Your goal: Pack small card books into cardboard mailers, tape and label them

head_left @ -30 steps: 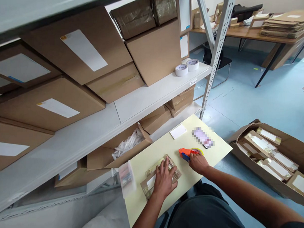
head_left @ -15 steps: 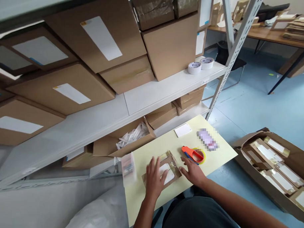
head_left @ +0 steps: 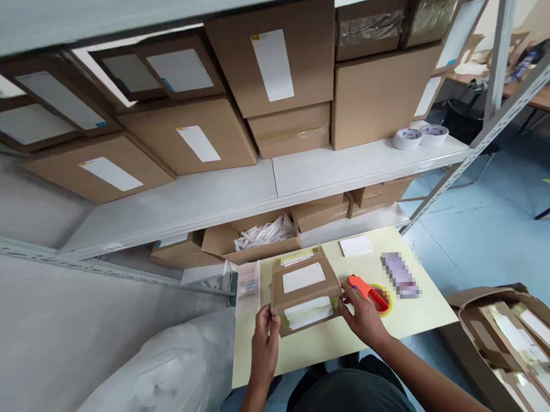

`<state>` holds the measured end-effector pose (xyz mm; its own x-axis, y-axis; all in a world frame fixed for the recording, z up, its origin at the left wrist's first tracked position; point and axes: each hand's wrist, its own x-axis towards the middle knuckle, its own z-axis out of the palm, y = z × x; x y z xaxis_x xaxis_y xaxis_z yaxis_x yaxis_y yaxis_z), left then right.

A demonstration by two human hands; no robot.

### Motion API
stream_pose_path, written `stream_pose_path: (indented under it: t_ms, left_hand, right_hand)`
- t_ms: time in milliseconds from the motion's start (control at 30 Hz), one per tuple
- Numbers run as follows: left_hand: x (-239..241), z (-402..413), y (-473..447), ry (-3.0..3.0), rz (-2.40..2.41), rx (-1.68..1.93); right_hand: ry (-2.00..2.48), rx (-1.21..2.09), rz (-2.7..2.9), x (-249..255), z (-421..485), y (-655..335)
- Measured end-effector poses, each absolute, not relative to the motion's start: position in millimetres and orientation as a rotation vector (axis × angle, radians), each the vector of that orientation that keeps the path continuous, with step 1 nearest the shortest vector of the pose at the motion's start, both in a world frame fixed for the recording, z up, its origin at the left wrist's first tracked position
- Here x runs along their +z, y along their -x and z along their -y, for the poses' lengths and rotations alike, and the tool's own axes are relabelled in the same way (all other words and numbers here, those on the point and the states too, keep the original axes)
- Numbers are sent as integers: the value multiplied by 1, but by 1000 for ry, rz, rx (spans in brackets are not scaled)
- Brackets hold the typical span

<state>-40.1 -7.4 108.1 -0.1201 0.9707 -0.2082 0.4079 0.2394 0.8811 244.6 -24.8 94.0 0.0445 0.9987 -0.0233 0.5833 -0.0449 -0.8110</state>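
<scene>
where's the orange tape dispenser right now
In the head view, the orange tape dispenser lies on the table, to the right of the cardboard box and beside the person's right hand.

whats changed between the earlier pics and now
The right hand let go of the orange plastic tape dispenser and moved left to the right edge of the taped brown cardboard packaging with white labels. The left hand moved off its top to its near left corner, so both hands now grip it. The flat white rectangular card stayed on the pale-yellow table.
</scene>
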Motion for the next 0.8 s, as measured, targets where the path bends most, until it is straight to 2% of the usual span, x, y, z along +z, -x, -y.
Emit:
stream_pose_path:
  t_ms: [133, 233, 400, 633, 800]
  left_hand:
    - [69, 18, 46, -1118, -1765, 758]
    - [45, 11, 51, -1052, -1810, 676]
    - [38, -14, 47, -1054, -1703, 551]
    - [53, -15, 44, -1187, -1542, 802]
    - [47, 0, 59, -1200, -1469, 853]
  right_hand:
    - [1738, 1060, 1566, 47, 48, -255]
    - [1767, 1100, 1408, 27, 53, -258]
    - [1845, 1172, 1253, 43, 25, -250]
    - [1767, 1181, 1266, 84, 5, -234]
    - [1790, 1122, 1270, 78, 15, -246]
